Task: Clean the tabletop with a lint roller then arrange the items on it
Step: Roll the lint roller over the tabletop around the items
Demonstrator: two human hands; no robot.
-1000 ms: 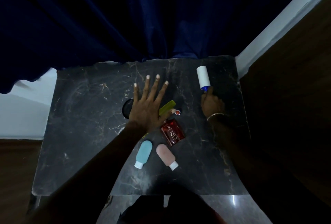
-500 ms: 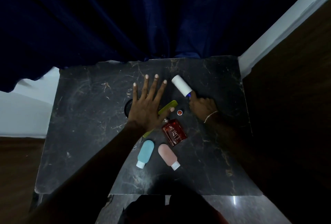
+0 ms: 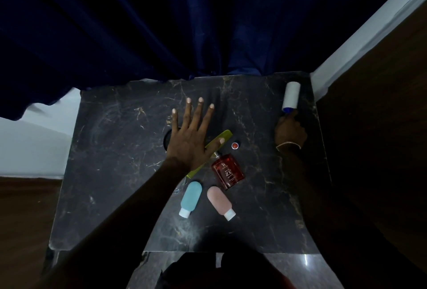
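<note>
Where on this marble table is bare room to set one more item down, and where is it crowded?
Bare: the tabletop left of the left hand, out to its edge; also the strip between the perfume bottle and the right hand, which grips the lint roller. Crowded: the centre, with comb, blue tube and pink tube.

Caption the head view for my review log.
The right hand grips the lint roller at the far right corner of the tabletop; left hand lies flat over a green comb.

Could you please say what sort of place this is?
Likely a home dressing corner: red perfume bottle and green comb on a dark marble tabletop, navy curtain behind.
</note>
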